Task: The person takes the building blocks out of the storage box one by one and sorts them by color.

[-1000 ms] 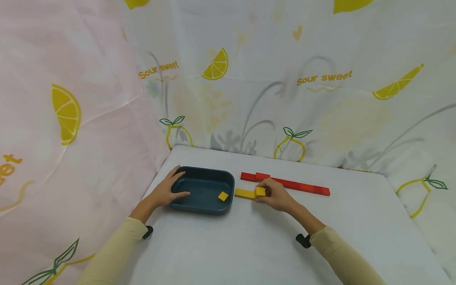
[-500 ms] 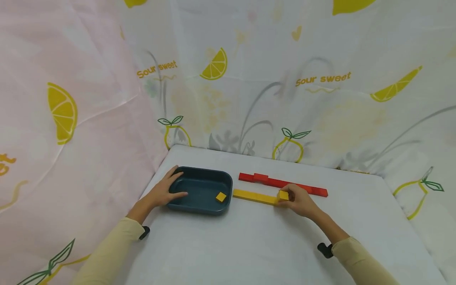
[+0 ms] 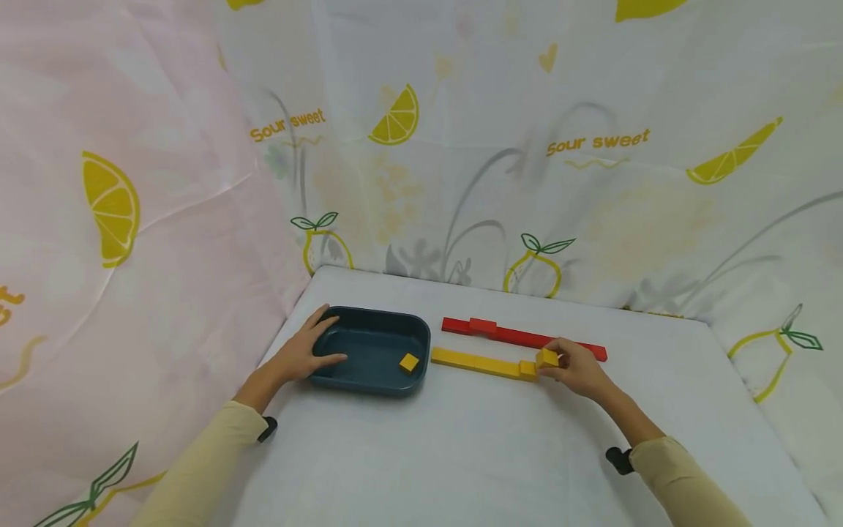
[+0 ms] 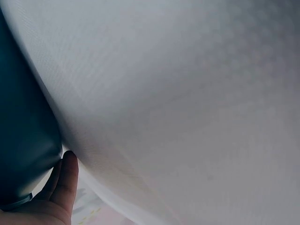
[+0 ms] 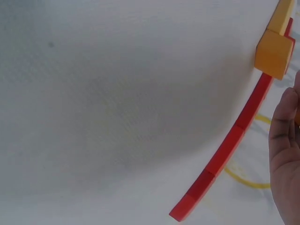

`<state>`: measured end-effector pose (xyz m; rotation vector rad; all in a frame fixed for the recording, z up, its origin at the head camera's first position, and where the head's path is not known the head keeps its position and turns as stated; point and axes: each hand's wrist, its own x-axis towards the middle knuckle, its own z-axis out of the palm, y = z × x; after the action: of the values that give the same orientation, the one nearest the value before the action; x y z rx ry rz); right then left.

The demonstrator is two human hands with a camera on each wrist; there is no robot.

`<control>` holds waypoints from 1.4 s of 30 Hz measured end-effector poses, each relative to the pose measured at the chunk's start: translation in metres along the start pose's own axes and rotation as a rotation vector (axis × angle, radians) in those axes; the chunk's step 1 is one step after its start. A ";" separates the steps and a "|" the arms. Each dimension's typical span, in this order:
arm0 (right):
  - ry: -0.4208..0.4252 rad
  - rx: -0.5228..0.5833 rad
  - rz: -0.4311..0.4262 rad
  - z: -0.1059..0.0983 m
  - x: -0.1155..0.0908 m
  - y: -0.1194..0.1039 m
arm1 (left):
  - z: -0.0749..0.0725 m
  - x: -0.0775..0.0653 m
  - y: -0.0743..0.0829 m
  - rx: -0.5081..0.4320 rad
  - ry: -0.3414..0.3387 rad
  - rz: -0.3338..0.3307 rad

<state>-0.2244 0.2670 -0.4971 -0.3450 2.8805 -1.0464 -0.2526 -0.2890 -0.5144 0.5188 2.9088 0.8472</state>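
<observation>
My right hand pinches a yellow block between thumb and fingers, just above the table. Left of it, a row of yellow blocks lies end to end and finishes in a taller yellow block. In the right wrist view that taller block stands close to my fingers, which mostly hide the held one. My left hand rests over the left end of a dark blue tray, fingers spread and straight, thumb reaching over the rim. Inside the tray lies one yellow block.
Behind the yellow row runs a long line of red blocks, with one red block standing higher near its left end. A white cloth covers the table. Lemon-printed curtains rise at the back and left.
My right hand has moved rightward along the yellow row, and the row has grown longer. It has shifted from the row's end block to a spot just past it. My left hand stays on the tray.
</observation>
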 end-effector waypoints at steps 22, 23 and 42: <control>-0.039 -0.027 0.014 0.004 -0.002 0.018 | -0.001 0.002 -0.001 0.001 0.011 0.029; -0.048 -0.024 0.016 0.005 -0.002 0.020 | -0.001 0.002 -0.001 0.004 0.009 0.032; -0.122 -0.018 0.061 0.010 0.004 0.020 | 0.000 0.001 0.000 -0.013 0.002 0.020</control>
<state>-0.2307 0.2747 -0.5177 -0.3085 2.7757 -0.9556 -0.2539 -0.2886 -0.5147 0.5471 2.9026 0.8681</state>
